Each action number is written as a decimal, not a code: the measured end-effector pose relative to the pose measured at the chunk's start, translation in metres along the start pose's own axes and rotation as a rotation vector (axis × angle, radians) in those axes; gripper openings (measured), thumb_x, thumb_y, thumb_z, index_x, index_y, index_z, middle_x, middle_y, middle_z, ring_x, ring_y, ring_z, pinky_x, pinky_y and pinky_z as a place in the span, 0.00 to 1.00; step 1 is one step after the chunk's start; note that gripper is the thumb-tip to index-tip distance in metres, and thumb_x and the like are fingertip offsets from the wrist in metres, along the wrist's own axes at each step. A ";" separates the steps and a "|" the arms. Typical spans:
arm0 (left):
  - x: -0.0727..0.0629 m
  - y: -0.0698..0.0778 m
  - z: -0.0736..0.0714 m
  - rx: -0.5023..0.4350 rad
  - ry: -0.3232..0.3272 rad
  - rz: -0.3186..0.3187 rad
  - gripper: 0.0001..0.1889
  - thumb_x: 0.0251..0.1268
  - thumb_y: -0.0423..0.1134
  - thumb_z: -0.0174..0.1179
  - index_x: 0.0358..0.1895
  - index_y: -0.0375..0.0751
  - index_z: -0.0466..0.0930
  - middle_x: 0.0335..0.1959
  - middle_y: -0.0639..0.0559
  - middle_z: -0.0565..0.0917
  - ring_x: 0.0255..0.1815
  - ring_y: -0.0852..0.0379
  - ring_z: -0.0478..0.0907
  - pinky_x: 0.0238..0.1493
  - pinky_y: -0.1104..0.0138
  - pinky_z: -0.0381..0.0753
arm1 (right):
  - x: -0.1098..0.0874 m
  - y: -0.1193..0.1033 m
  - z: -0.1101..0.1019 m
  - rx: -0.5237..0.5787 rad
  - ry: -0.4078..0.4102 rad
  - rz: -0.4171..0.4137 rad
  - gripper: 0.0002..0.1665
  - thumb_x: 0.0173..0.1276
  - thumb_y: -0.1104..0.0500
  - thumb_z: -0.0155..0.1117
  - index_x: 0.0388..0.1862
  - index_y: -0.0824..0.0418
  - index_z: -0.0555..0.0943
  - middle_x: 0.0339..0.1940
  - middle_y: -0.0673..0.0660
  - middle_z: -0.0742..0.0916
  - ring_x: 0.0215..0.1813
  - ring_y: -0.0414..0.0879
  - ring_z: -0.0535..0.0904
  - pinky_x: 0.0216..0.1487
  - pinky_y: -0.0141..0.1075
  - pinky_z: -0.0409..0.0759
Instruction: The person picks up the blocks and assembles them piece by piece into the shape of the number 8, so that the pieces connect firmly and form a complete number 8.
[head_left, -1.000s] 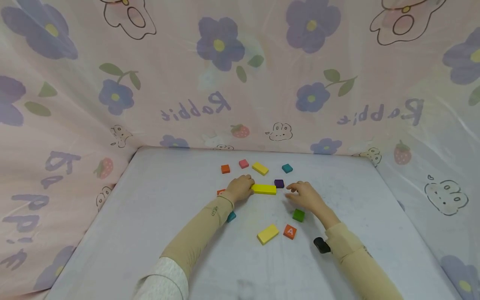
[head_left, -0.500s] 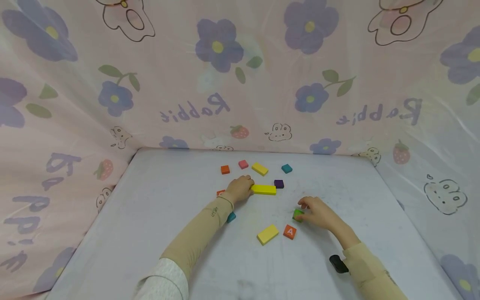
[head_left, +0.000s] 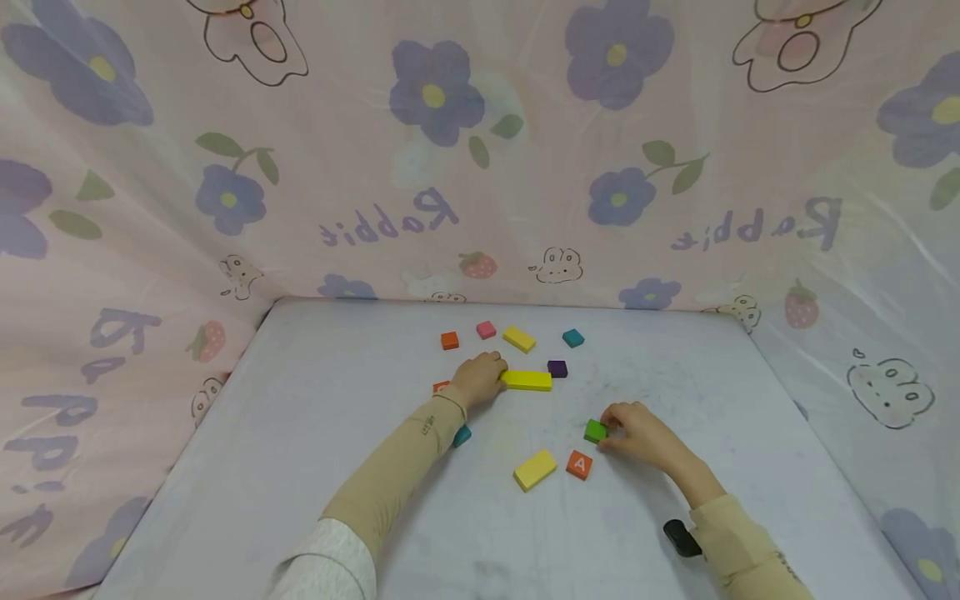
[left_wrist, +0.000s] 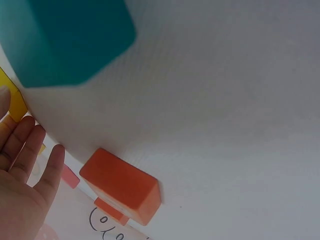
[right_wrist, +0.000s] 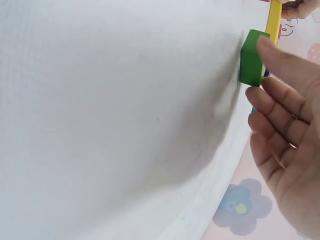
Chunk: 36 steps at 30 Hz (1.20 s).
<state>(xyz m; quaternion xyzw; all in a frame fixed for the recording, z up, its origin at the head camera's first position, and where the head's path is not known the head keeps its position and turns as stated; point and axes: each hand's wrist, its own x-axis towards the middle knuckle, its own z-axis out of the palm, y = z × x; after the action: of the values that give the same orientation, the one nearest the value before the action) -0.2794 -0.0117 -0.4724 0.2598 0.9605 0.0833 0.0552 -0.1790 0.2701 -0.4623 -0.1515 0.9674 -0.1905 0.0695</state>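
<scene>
My left hand (head_left: 480, 379) holds the left end of a long yellow block (head_left: 528, 381) lying on the white tabletop; the thumb and fingers are at that end in the left wrist view. A small purple block (head_left: 557, 368) sits by the yellow block's far right corner. To the right and nearer, my right hand (head_left: 641, 435) pinches a small green block (head_left: 595, 431) at its right side. In the right wrist view the thumb lies against the green block (right_wrist: 251, 60), with the index fingertip at its other edge; the remaining fingers are loosely bent.
Nearer me lie a yellow block (head_left: 535, 470) and an orange letter A block (head_left: 579, 465). Orange (head_left: 449, 340), pink (head_left: 486, 330), yellow (head_left: 519, 338) and teal (head_left: 573, 337) blocks lie at the back. Beside the left forearm are a teal block (head_left: 461, 435) and a partly hidden orange block (head_left: 441, 387).
My right hand has moved from beside the purple block toward me and slightly right, and its fingertips have closed on the green block. The left hand stays at the yellow block.
</scene>
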 end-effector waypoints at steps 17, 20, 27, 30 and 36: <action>0.003 -0.001 0.001 -0.010 -0.001 -0.001 0.18 0.66 0.45 0.56 0.56 0.45 0.76 0.51 0.52 0.79 0.48 0.56 0.74 0.52 0.64 0.78 | 0.010 0.004 0.001 0.037 -0.009 0.024 0.17 0.54 0.56 0.71 0.42 0.60 0.81 0.38 0.52 0.83 0.42 0.46 0.73 0.47 0.44 0.77; 0.002 -0.002 0.001 -0.010 0.007 0.001 0.18 0.65 0.46 0.56 0.55 0.45 0.77 0.50 0.52 0.79 0.47 0.56 0.74 0.51 0.65 0.78 | 0.015 0.005 0.001 0.045 -0.004 0.017 0.16 0.55 0.56 0.70 0.42 0.60 0.81 0.39 0.53 0.84 0.43 0.47 0.74 0.49 0.46 0.76; 0.002 -0.002 0.002 -0.003 0.018 -0.002 0.17 0.65 0.46 0.56 0.55 0.45 0.77 0.50 0.52 0.79 0.47 0.56 0.74 0.50 0.64 0.78 | 0.032 0.004 0.001 0.083 -0.017 0.018 0.16 0.56 0.57 0.69 0.43 0.61 0.81 0.40 0.54 0.84 0.45 0.48 0.76 0.51 0.47 0.77; 0.001 -0.002 0.002 -0.008 0.017 0.002 0.18 0.65 0.46 0.56 0.56 0.45 0.77 0.51 0.52 0.79 0.48 0.56 0.74 0.51 0.64 0.78 | 0.040 0.004 0.001 0.101 -0.033 0.018 0.16 0.57 0.57 0.69 0.44 0.61 0.81 0.41 0.54 0.85 0.45 0.48 0.76 0.51 0.47 0.77; 0.000 -0.001 0.003 -0.005 0.014 -0.005 0.18 0.66 0.46 0.55 0.56 0.46 0.76 0.51 0.53 0.79 0.49 0.56 0.74 0.51 0.64 0.78 | 0.055 0.000 0.000 0.112 -0.063 -0.001 0.16 0.57 0.57 0.68 0.45 0.61 0.81 0.41 0.55 0.85 0.44 0.48 0.76 0.51 0.46 0.76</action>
<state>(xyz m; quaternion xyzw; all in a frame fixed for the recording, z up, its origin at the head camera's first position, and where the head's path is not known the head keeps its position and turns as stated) -0.2798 -0.0122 -0.4755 0.2566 0.9613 0.0874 0.0494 -0.2309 0.2529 -0.4668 -0.1535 0.9525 -0.2396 0.1084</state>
